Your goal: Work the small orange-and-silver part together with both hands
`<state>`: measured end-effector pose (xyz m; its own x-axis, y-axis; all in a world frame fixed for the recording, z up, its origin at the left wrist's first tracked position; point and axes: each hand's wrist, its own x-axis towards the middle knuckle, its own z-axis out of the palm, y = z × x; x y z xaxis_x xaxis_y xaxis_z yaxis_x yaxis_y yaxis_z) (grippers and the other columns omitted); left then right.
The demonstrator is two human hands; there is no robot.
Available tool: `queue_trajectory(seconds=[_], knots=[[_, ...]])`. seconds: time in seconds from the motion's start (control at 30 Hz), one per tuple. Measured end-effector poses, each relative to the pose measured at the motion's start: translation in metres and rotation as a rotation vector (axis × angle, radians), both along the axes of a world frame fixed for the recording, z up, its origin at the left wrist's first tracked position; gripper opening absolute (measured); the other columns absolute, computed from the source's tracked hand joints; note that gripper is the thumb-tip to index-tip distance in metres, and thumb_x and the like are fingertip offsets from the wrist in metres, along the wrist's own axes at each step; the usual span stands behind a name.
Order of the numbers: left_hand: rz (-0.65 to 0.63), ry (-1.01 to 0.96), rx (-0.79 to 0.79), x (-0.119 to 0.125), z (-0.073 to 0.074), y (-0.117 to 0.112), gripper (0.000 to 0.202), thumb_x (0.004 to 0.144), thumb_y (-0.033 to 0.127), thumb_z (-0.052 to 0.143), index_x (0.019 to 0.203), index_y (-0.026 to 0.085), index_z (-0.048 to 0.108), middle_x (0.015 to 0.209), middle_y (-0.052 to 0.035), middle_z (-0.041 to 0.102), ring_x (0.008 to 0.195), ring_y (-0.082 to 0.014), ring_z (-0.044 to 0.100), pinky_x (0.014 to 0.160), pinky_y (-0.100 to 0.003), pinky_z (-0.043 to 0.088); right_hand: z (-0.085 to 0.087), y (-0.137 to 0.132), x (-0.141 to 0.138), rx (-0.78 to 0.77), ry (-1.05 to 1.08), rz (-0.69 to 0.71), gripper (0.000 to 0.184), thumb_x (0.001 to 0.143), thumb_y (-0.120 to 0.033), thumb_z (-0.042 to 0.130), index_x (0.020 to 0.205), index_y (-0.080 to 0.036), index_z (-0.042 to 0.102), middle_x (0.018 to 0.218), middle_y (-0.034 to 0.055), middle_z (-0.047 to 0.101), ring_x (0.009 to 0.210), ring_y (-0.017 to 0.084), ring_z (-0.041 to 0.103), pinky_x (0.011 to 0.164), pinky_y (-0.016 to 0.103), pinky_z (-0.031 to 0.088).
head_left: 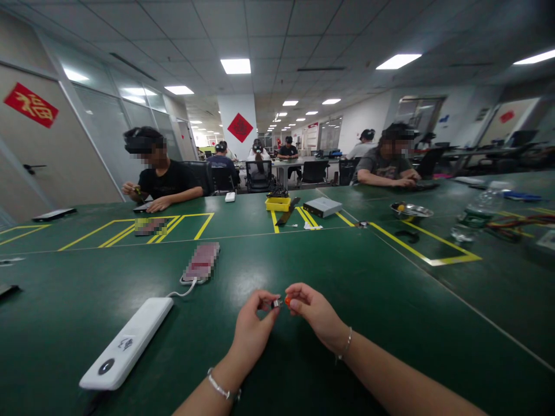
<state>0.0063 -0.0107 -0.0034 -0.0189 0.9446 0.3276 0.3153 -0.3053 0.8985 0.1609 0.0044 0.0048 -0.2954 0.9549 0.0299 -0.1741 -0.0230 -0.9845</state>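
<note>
Just above the green table [225, 358], my left hand [255, 323] pinches a small silver metal piece [276, 303] between thumb and fingers; its exact kind is too small to make out. Close on its right, my right hand [316, 315] grips a small orange piece [288, 300], mostly covered by the fingertips. The two pieces face each other with a narrow gap between them. Bracelets circle both wrists.
Left of my hands lie a white power bank [130, 341] and a cabled phone [202, 261]. Farther off are a yellow tray [277, 204], a grey box [323, 206], a metal bowl [420, 214] and a water bottle [479, 211]. Two people sit across the table.
</note>
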Motion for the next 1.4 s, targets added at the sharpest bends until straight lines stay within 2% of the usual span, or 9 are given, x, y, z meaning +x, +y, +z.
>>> queue_trajectory(seconds=[0.1,0.23,0.47,0.73,0.97,1.17,1.3,1.4], knots=[[0.053,0.107,0.067,0.001,0.003,-0.002,0.015,0.066,0.016,0.055,0.081,0.019,0.056,0.071,0.0017,0.055,0.069,-0.0138,0.051,0.067,-0.026,0.041,-0.001,-0.001,-0.001,0.090,-0.067,-0.029,0.022,0.066,-0.024,0.060,0.085,-0.017,0.053,0.077,0.0004,0.056,0.072,0.011,0.051,0.069,0.027,0.041],[0.035,0.155,0.092,0.002,0.005,-0.005,0.013,0.067,0.017,0.054,0.080,0.020,0.055,0.075,0.0007,0.058,0.071,-0.0147,0.053,0.069,-0.028,0.042,-0.003,-0.002,-0.003,0.215,-0.130,-0.081,0.015,0.068,-0.023,0.058,0.082,-0.018,0.054,0.078,0.0004,0.058,0.075,0.013,0.054,0.074,0.029,0.042],[0.098,0.213,0.128,0.006,0.004,-0.007,0.008,0.068,0.019,0.053,0.076,0.020,0.052,0.072,0.0009,0.057,0.070,-0.0149,0.054,0.066,-0.028,0.043,0.000,-0.010,-0.011,0.240,-0.190,-0.234,0.009,0.069,-0.025,0.056,0.073,-0.019,0.060,0.075,0.0011,0.062,0.075,0.015,0.058,0.074,0.030,0.046],[0.173,0.339,0.174,0.008,0.006,-0.012,0.002,0.072,0.022,0.050,0.073,0.020,0.049,0.071,-0.0003,0.057,0.070,-0.0159,0.056,0.067,-0.029,0.043,-0.004,-0.019,-0.014,0.352,-0.370,-0.330,0.022,0.073,-0.022,0.049,0.093,-0.020,0.059,0.091,0.0039,0.063,0.084,0.017,0.060,0.079,0.031,0.048],[0.216,0.382,0.218,0.007,0.007,-0.011,0.002,0.073,0.022,0.050,0.074,0.020,0.050,0.069,0.0005,0.056,0.068,-0.0162,0.055,0.064,-0.028,0.042,-0.008,-0.024,-0.014,0.568,-0.540,-0.362,0.033,0.074,-0.016,0.044,0.102,-0.025,0.059,0.098,0.0020,0.062,0.088,0.018,0.058,0.082,0.034,0.046],[0.193,0.448,0.231,0.007,0.008,-0.012,0.002,0.073,0.020,0.049,0.075,0.020,0.050,0.070,-0.0002,0.056,0.068,-0.0164,0.055,0.065,-0.028,0.042,-0.008,-0.025,-0.011,0.715,-0.622,-0.361,0.037,0.075,-0.014,0.042,0.108,-0.024,0.056,0.101,0.0035,0.061,0.089,0.018,0.058,0.081,0.035,0.046],[0.186,0.484,0.233,0.007,0.006,-0.013,0.003,0.074,0.019,0.048,0.075,0.020,0.050,0.071,-0.0011,0.056,0.070,-0.0171,0.055,0.066,-0.029,0.042,-0.006,-0.027,-0.011,0.731,-0.624,-0.340,0.036,0.076,-0.015,0.042,0.108,-0.025,0.056,0.099,0.0039,0.062,0.087,0.018,0.058,0.080,0.035,0.046],[0.193,0.484,0.242,0.007,0.006,-0.013,0.003,0.074,0.020,0.049,0.076,0.020,0.051,0.071,-0.0014,0.057,0.069,-0.0175,0.056,0.066,-0.029,0.043,-0.007,-0.027,-0.012,0.648,-0.589,-0.334,0.032,0.075,-0.018,0.045,0.104,-0.023,0.058,0.098,0.0045,0.062,0.088,0.019,0.058,0.081,0.035,0.046]])
